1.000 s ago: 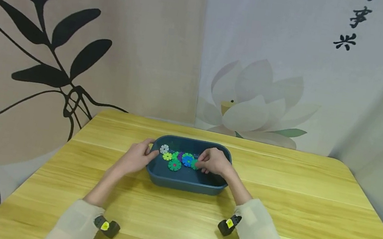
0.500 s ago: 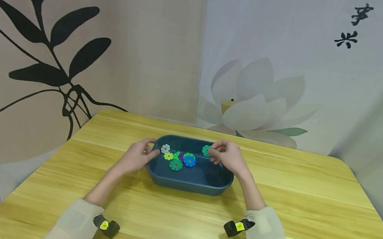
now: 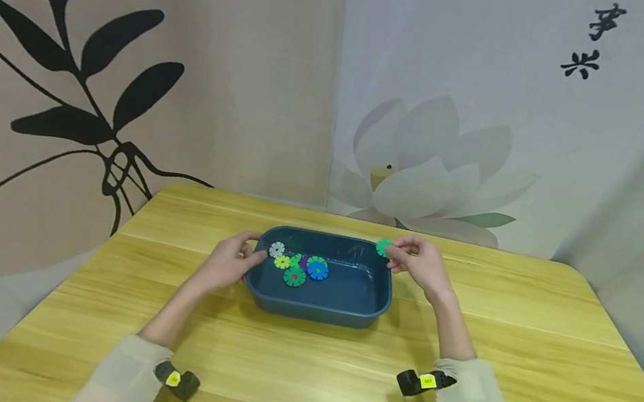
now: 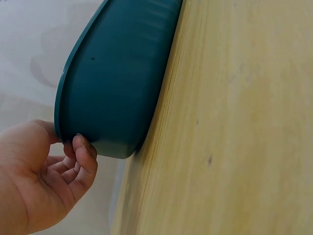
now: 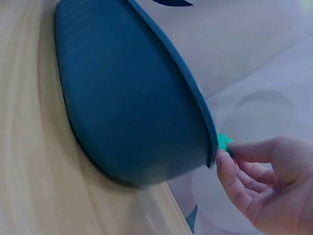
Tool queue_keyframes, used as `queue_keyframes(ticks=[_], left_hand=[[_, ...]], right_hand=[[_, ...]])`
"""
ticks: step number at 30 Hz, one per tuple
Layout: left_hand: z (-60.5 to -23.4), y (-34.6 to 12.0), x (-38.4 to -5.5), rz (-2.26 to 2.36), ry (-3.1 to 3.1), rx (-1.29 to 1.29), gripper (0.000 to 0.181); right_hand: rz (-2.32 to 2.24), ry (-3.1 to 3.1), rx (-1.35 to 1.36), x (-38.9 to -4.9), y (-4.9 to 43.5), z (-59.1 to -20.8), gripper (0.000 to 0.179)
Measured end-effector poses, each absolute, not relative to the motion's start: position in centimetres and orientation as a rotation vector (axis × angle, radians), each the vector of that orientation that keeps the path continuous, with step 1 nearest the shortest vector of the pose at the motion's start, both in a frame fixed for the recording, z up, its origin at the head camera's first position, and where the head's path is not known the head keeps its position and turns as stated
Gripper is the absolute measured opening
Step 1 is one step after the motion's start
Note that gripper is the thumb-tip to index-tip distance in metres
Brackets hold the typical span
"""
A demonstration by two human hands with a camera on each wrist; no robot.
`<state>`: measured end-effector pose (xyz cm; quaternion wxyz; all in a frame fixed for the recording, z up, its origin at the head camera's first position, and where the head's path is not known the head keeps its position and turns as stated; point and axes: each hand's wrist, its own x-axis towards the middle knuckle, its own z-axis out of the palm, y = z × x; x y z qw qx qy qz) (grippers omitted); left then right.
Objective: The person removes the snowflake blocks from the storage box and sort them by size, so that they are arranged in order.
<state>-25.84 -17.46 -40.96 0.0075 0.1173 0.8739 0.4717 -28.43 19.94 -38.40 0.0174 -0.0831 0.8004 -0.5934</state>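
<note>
A dark blue oval-cornered plastic basin (image 3: 312, 312) stands on the table. My left hand (image 3: 227, 258) grips its left rim, thumb over the edge; the left wrist view shows the curled fingers (image 4: 84, 159) against the outer wall. Over the basin's right back corner, my right hand (image 3: 421, 263) pinches a green notched disc, a snowflake building piece (image 3: 384, 247), between thumb and fingertips. In the right wrist view that green piece (image 5: 224, 142) shows just past the rim. Inside the basin, toward the left, lie several more pieces: white (image 3: 277, 249), yellow (image 3: 282, 262), green (image 3: 295, 276), purple and blue (image 3: 317, 269).
The wooden table (image 3: 297, 376) extends on all sides of the basin. Behind its far edge hangs a printed curtain (image 3: 264, 83) with leaves and a lotus. Each wrist wears a small black camera (image 3: 423, 382).
My right hand has picked the green snowflake piece from the basin's pile and carried it right and back to the right rim. The left hand stays on the rim.
</note>
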Motion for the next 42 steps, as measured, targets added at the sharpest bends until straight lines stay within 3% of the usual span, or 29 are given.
queue_keyframes(ticks=[9, 23, 42], left_hand=[[-40.8, -17.4, -25.8, 1.483, 2.724, 0.370, 0.050], [-41.0, -17.5, -25.7, 1.499, 2.714, 0.337, 0.049], [-40.9, -17.4, -25.8, 1.505, 2.712, 0.353, 0.050]], right_hand=[[-1.785, 2.521, -0.122, -28.3, 22.6, -39.2, 0.032], [-1.378, 2.703, 0.094, -28.6, 24.1, -41.6, 0.020], [-1.322, 2.860, 0.052, -28.6, 24.2, -40.9, 0.023]])
